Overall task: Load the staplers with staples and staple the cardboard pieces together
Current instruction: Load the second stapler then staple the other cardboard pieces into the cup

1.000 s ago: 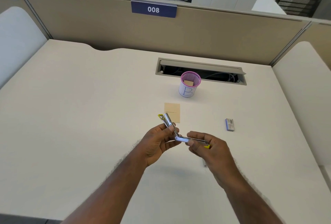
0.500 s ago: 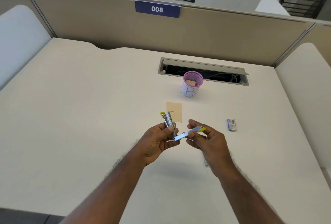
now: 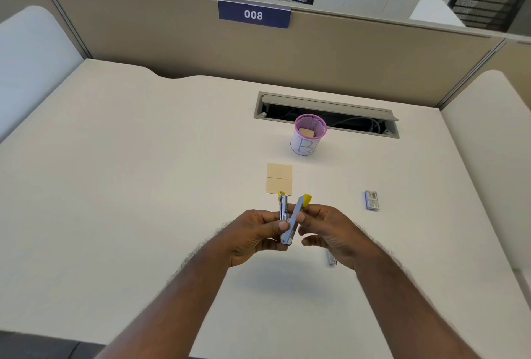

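The left hand (image 3: pixel 253 232) grips the stapler (image 3: pixel 288 220) above the desk (image 3: pixel 143 186), thumb curled against its metal base arm, which stands nearly upright; the right hand (image 3: pixel 327 229) pinches the hinged top arm, tilted to the right, so the stapler forms a narrow V between both hands, hinge at the bottom; both yellow tips rise above the fingers; the cardboard pieces (image 3: pixel 279 179) lie flat just beyond; the staple box (image 3: pixel 371 200) rests to the right.
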### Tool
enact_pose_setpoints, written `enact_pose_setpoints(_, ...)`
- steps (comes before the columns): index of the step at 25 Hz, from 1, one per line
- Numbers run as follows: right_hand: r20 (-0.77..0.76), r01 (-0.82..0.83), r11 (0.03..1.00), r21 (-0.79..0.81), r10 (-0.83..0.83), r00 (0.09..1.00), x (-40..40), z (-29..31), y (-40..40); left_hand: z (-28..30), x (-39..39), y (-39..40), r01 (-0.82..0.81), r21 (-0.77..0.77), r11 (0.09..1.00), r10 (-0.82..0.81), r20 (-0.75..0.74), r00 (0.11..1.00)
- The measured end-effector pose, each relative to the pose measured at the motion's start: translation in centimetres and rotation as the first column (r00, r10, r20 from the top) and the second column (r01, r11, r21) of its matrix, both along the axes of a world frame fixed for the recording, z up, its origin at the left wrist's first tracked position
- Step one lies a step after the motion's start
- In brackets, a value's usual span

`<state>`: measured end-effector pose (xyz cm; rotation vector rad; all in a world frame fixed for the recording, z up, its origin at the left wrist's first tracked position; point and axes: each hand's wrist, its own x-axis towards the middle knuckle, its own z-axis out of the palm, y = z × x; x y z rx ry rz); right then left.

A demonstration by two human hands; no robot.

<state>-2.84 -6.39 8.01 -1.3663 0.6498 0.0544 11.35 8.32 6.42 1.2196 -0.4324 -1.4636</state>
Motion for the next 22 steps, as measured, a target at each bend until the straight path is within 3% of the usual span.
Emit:
enact_pose_setpoints(7,0.022,-0.047,0.995,0.092,0.045,0.999,0.0,-0.4,0.2,0.4,0.4,-0.2,0.038,0.039,0.999,-0.040,0.048,0.998)
enact_pose_setpoints(11,0.061,0.081,0.972,0.221,-0.096,0.994,0.1,-1.5,0.2,1.3,0.8,-0.5,-0.008,0.013,1.000,0.007,0.127,0.992)
enact_pose_setpoints(19,0.101,0.179,0.971,0.157,-0.197,0.975,0.5,-1.8,0.1,1.6,1.1,-1.0,-0.097,0.029,0.995,0.094,0.097,0.991)
enact_pose_setpoints(22,0.117,0.194,0.970,0.146,-0.211,0.970,0.4,-1.8,0.1,1.5,0.8,-1.2,-0.150,0.043,0.988,0.142,0.156,0.977)
